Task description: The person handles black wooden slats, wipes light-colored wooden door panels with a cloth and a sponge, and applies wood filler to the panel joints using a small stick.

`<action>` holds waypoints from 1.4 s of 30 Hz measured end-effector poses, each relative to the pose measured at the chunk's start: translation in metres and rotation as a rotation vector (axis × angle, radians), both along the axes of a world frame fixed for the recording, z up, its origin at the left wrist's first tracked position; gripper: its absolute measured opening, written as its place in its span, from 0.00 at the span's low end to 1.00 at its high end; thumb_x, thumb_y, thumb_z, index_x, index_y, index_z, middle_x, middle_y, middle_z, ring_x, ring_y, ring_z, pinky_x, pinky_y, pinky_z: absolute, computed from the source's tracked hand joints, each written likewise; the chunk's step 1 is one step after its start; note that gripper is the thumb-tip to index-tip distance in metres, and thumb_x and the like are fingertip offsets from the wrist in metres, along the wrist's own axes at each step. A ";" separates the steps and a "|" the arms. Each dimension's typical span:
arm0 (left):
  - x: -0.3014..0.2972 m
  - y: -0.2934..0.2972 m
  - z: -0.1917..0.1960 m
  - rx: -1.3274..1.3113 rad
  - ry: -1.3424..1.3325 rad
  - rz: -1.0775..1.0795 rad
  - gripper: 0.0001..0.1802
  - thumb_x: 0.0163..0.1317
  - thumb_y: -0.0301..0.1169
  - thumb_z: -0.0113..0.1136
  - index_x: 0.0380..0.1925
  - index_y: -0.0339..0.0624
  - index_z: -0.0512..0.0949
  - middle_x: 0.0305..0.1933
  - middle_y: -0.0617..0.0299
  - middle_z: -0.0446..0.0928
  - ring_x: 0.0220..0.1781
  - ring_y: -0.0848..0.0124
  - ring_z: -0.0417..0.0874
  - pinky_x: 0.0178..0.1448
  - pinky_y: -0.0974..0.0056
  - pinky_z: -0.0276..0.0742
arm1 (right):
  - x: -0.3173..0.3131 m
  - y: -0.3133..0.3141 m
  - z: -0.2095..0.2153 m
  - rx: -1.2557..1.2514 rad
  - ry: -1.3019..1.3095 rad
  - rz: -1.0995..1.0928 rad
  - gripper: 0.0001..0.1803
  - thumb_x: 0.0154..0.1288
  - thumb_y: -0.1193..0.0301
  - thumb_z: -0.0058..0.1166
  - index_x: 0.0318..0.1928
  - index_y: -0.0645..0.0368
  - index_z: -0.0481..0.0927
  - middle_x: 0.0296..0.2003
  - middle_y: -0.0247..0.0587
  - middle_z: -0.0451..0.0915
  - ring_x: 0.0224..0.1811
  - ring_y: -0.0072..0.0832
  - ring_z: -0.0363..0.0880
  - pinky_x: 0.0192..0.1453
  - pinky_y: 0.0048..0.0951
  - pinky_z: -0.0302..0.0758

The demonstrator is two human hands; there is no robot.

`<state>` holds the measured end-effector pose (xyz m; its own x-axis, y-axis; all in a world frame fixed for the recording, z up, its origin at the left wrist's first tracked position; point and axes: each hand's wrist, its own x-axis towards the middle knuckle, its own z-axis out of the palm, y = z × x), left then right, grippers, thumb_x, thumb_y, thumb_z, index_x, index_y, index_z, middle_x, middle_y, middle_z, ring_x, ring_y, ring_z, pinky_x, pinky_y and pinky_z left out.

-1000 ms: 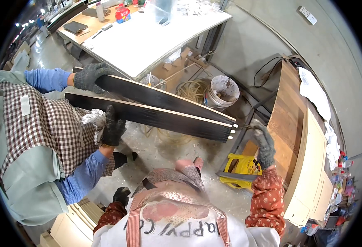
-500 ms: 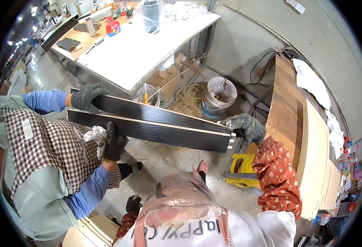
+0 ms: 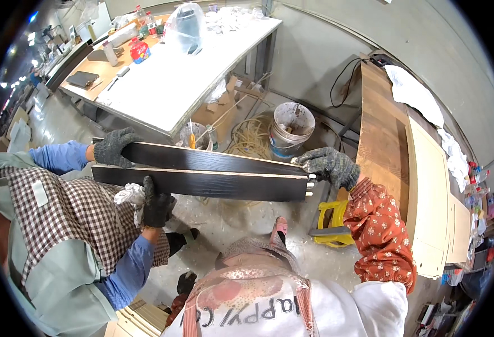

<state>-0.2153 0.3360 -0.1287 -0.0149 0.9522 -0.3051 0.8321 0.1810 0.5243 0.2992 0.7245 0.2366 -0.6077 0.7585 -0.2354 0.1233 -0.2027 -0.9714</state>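
Observation:
My right hand (image 3: 331, 167), in a grey patterned work glove, grips the right end of the upper black board (image 3: 213, 158). A second black board (image 3: 202, 184) lies just below it, with pale dowel-like pegs at its right end. A co-worker at the left supports both boards: one grey-gloved hand (image 3: 117, 147) is on the upper one, and a dark-gloved hand (image 3: 157, 203) is at the lower one beside a crumpled white cloth (image 3: 130, 195). Low by my side hangs my left hand (image 3: 186, 282) in a dark glove, away from the boards; its fingers are too small and dark to read.
A white-topped table (image 3: 163, 84) stands ahead with bottles and a plastic bag. On the floor are a stained bucket (image 3: 293, 121), coiled hose (image 3: 248, 137) and a yellow stool (image 3: 332, 216). Pale panels (image 3: 429, 191) lean at the right against a brown board (image 3: 384, 123).
The view has shifted a little. The lower board has turned more level, its left end lower and its right end slightly higher. My right hand stays at the boards' right end.

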 end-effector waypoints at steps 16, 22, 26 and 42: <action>0.043 -0.003 0.076 -0.375 -0.363 0.692 0.22 0.57 0.49 0.56 0.47 0.50 0.78 0.52 0.55 0.76 0.54 0.58 0.76 0.58 0.60 0.70 | -0.045 -0.024 0.044 -0.032 -0.330 -0.249 0.14 0.48 0.75 0.58 0.39 0.64 0.82 0.31 0.36 0.82 0.28 0.20 0.77 0.35 0.19 0.74; 0.033 -0.013 0.041 -0.118 -0.129 0.410 0.18 0.39 0.29 0.65 0.37 0.51 0.80 0.46 0.55 0.78 0.51 0.55 0.76 0.54 0.57 0.73 | -0.052 -0.015 0.033 0.062 -0.251 -0.313 0.12 0.54 0.73 0.57 0.40 0.63 0.83 0.29 0.33 0.81 0.26 0.17 0.75 0.31 0.18 0.73; 0.046 0.014 0.075 -0.094 -0.156 0.418 0.18 0.42 0.31 0.64 0.38 0.51 0.80 0.46 0.55 0.78 0.51 0.54 0.76 0.55 0.57 0.73 | -0.051 -0.016 0.034 0.012 -0.224 -0.421 0.13 0.53 0.73 0.58 0.40 0.63 0.83 0.27 0.32 0.81 0.23 0.17 0.74 0.27 0.18 0.71; 0.047 0.019 0.075 -0.223 -0.170 0.360 0.10 0.50 0.29 0.54 0.34 0.48 0.78 0.47 0.60 0.75 0.53 0.61 0.72 0.57 0.62 0.69 | -0.046 -0.015 0.026 0.055 -0.208 -0.471 0.09 0.55 0.70 0.61 0.33 0.64 0.83 0.24 0.34 0.80 0.19 0.19 0.73 0.23 0.20 0.71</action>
